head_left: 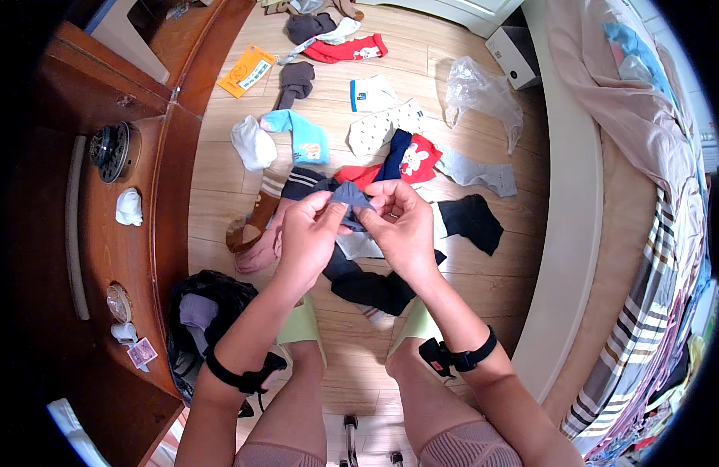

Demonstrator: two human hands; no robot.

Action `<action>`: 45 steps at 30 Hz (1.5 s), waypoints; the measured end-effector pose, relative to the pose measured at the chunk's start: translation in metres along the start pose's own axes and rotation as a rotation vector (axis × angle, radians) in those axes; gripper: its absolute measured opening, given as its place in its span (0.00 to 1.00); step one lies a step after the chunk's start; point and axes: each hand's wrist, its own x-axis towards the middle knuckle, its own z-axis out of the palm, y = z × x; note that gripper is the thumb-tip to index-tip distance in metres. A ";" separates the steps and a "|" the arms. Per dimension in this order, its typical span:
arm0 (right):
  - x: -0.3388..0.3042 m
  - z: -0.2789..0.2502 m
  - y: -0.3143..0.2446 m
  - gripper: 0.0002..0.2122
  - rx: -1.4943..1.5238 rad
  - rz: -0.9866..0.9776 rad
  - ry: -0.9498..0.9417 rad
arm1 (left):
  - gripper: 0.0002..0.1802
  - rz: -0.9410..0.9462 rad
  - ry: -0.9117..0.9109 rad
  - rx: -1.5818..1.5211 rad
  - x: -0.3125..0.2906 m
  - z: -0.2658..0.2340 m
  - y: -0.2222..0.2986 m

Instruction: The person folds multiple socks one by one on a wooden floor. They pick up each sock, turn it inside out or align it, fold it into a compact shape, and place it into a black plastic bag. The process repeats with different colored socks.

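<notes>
So you've got a dark grey sock (348, 193) pinched up between both hands, right over the middle of the spread of socks on the wood floor (484, 284). Your left hand (309, 229) has thumb and fingers closed on its left side, and your right hand (404, 224) is doing the same pinch on the right. Just past that there's a red sock with a white rabbit (423, 161), plus a black sock (474, 223) off right and a light blue sock (306, 138) farther out, left. Clear plastic bag (480, 97)'s far right, black plastic bag (233, 289)'s near left.
</notes>
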 end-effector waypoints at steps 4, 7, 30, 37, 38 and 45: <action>0.005 -0.007 0.008 0.13 -0.450 -0.107 0.126 | 0.08 -0.226 -0.135 -0.580 -0.005 -0.003 0.011; 0.013 -0.007 0.025 0.12 -0.340 -0.074 0.063 | 0.06 -0.280 -0.165 -0.580 -0.004 -0.004 -0.002; 0.025 -0.004 0.038 0.23 -0.546 -0.036 0.018 | 0.11 0.009 -0.058 -0.189 0.006 -0.004 -0.032; 0.001 0.025 0.025 0.15 0.516 0.334 -0.300 | 0.16 0.209 0.321 0.661 0.039 -0.030 -0.060; 0.002 0.022 0.029 0.15 0.514 0.332 -0.298 | 0.15 0.295 0.296 0.694 0.039 -0.027 -0.058; 0.020 0.017 0.050 0.17 -0.681 -0.136 0.092 | 0.07 0.143 0.082 0.420 0.005 -0.011 -0.037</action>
